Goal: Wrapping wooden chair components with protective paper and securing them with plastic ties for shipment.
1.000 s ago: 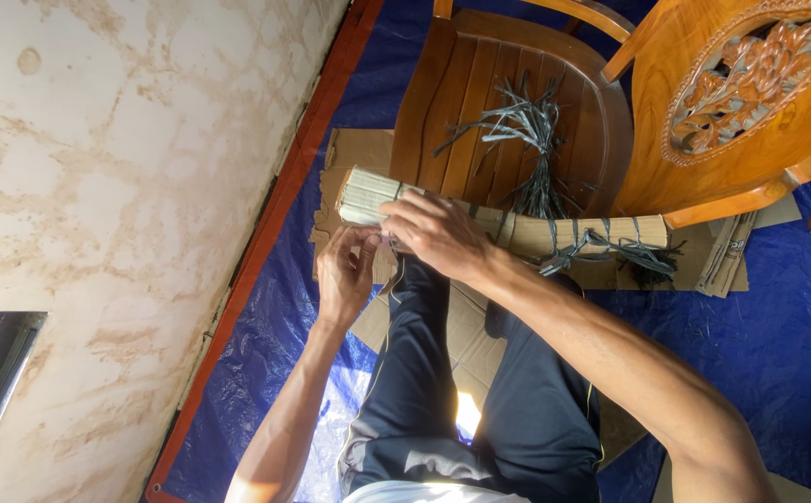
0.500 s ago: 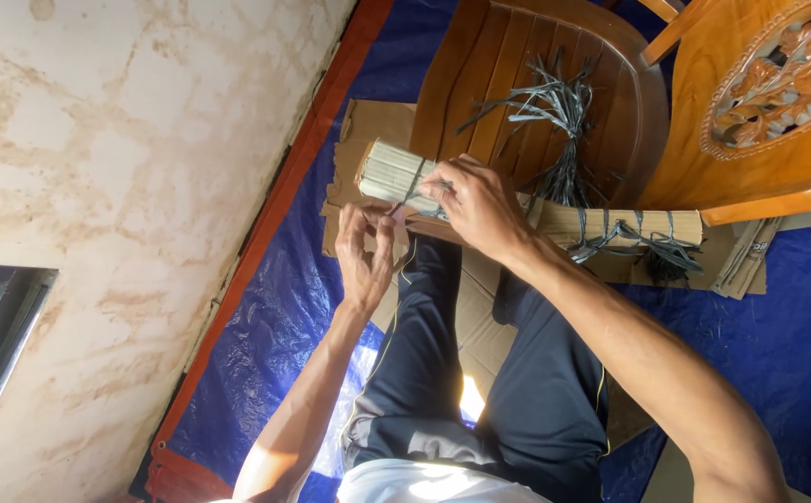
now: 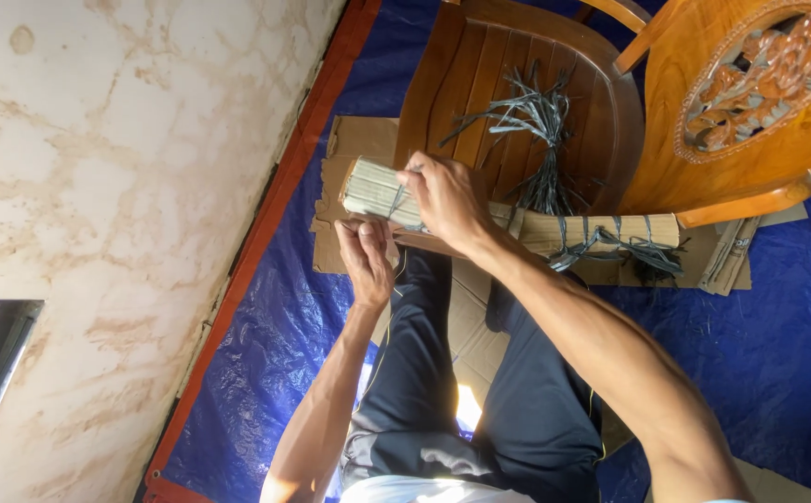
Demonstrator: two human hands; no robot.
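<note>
A long bundle of thin pale sticks (image 3: 373, 187) lies across my lap, against the front edge of a wooden chair seat. My right hand (image 3: 447, 197) rests on top of the bundle near its left end, fingers pinching a dark strip that wraps it. My left hand (image 3: 365, 256) is under the bundle's left end, fingers curled up toward the same strip. Farther right the bundle (image 3: 610, 230) carries several dark strip ties with loose ends.
A bunch of loose dark strips (image 3: 536, 121) lies on the wooden chair (image 3: 452, 84); its carved backrest (image 3: 750, 84) is at upper right. Cardboard pieces (image 3: 349, 140) lie on a blue tarp (image 3: 275, 326). A stained pale wall (image 3: 98, 186) fills the left.
The bundle has shifted a little with my hands. My right hand went from flat on the bundle to pinching the strip at its left end; my left hand moved closer underneath.
</note>
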